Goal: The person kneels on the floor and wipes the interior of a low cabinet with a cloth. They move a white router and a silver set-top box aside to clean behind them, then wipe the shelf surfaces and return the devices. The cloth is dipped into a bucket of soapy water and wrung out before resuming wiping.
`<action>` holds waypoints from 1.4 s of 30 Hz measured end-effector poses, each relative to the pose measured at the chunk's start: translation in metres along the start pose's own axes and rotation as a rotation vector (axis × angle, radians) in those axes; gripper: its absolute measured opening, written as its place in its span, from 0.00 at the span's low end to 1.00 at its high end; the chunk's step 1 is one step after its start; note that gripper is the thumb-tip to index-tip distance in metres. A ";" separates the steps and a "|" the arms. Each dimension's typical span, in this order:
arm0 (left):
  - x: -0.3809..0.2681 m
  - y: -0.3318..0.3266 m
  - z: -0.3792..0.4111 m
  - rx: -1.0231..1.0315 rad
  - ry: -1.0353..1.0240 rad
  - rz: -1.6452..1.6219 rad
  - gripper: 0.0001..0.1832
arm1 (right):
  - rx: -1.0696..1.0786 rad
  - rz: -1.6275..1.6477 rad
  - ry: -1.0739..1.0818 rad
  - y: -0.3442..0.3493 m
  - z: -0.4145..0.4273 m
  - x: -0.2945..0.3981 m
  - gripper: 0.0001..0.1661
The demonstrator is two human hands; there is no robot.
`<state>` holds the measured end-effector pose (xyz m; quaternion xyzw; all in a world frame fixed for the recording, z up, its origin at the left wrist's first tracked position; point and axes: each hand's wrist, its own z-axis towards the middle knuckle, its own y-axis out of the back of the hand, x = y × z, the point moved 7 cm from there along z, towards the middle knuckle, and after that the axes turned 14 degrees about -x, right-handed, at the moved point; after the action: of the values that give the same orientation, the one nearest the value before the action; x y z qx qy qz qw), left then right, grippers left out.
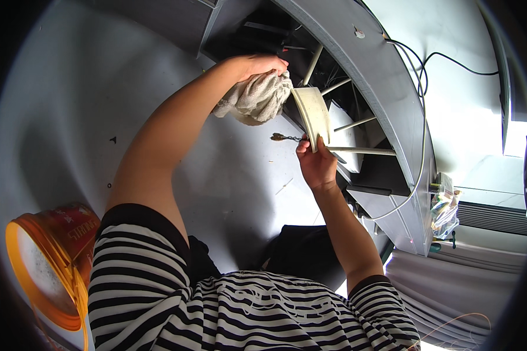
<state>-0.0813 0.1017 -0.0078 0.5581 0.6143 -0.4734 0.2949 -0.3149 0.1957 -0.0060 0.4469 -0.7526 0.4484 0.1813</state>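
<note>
My left hand [263,66] is closed on a bunched beige cloth [259,98], just left of a cream stool-like piece [314,112]. That piece has a curved, slab-like top and several thin legs pointing right; it appears tipped on its side. My right hand [318,164] grips its lower end, thumb on the near face. A dark twisted cord with a brown end piece [279,137] sticks out left of my right fingers; what it is attached to is hidden. Whether the cloth touches the cream piece cannot be told.
At lower left stands an orange bucket [15,245] of sudsy water. A grey desk [355,57] arches over the right side, with dark items beneath and cables [421,109] hanging over it. A plastic bag [445,210] lies by its edge. Small debris dots the grey floor [228,175].
</note>
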 end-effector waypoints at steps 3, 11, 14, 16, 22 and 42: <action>0.003 0.009 -0.001 -0.022 -0.041 0.126 0.37 | 0.015 0.003 0.032 -0.009 0.019 0.004 0.14; 0.015 0.026 -0.009 -0.090 -0.042 0.148 0.34 | 0.105 0.019 0.070 -0.022 0.078 0.008 0.15; 0.015 0.021 -0.020 -0.079 -0.012 0.135 0.36 | 0.079 0.059 0.035 -0.022 0.091 0.007 0.16; 0.015 0.024 -0.023 -0.074 0.003 0.150 0.36 | 0.094 0.038 0.049 -0.025 0.098 0.008 0.16; 0.018 0.030 -0.024 -0.092 -0.024 0.205 0.35 | -0.003 -0.027 -0.024 -0.034 0.113 0.013 0.19; 0.024 0.039 -0.029 -0.120 -0.043 0.349 0.32 | -0.438 -0.382 0.079 -0.015 0.115 0.005 0.18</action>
<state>-0.0433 0.1353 -0.0285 0.6276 0.5287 -0.3894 0.4183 -0.2906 0.0943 -0.0558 0.5129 -0.7261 0.2500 0.3836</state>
